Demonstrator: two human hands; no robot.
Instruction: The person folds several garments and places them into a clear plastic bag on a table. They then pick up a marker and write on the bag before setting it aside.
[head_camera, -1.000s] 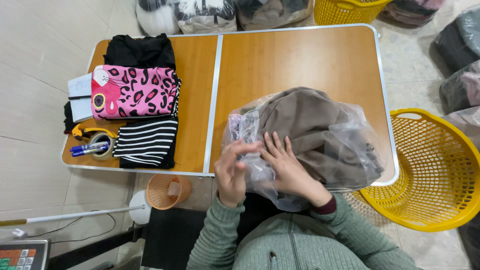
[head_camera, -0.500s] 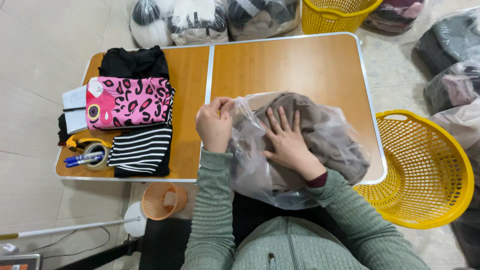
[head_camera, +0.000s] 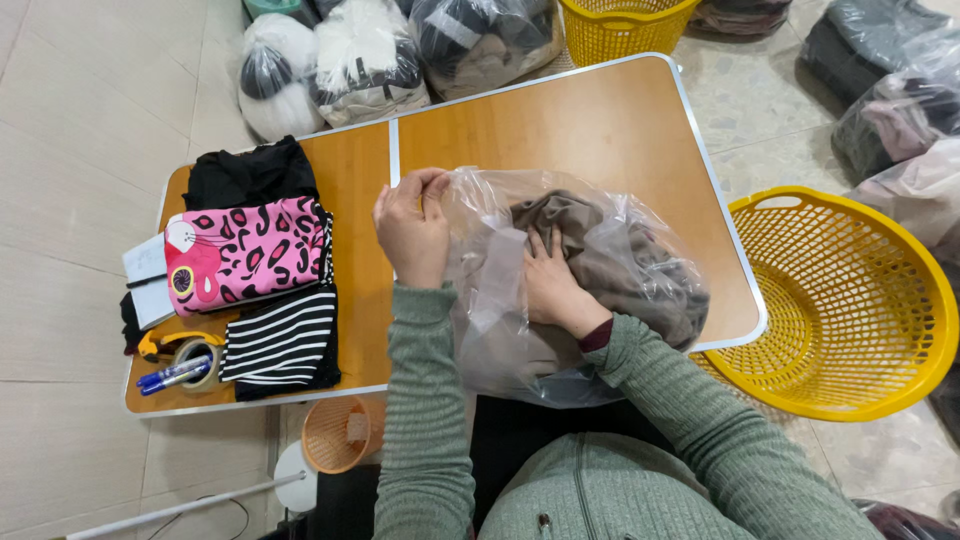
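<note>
A clear plastic bag (head_camera: 620, 320) lies on the wooden folding table (head_camera: 560, 130), holding a brown-grey garment (head_camera: 610, 255). My left hand (head_camera: 412, 228) pinches the bag's open edge at its upper left corner and lifts it. My right hand (head_camera: 548, 283) is pressed flat on the bag over the garment, fingers spread toward the far side. Both arms wear green ribbed sleeves.
Folded clothes sit at the table's left: a black piece (head_camera: 250, 175), a pink leopard-print piece (head_camera: 250, 253), a black-and-white striped piece (head_camera: 280, 340). A tape dispenser with pens (head_camera: 180, 365) lies at the left corner. A yellow basket (head_camera: 850, 300) stands right; bagged clothes (head_camera: 370, 60) crowd the far floor.
My left hand moved up and away along the bag's edge, pulling the plastic taut. My right hand stayed pressed on the garment. The camera shifted, showing more of the far floor.
</note>
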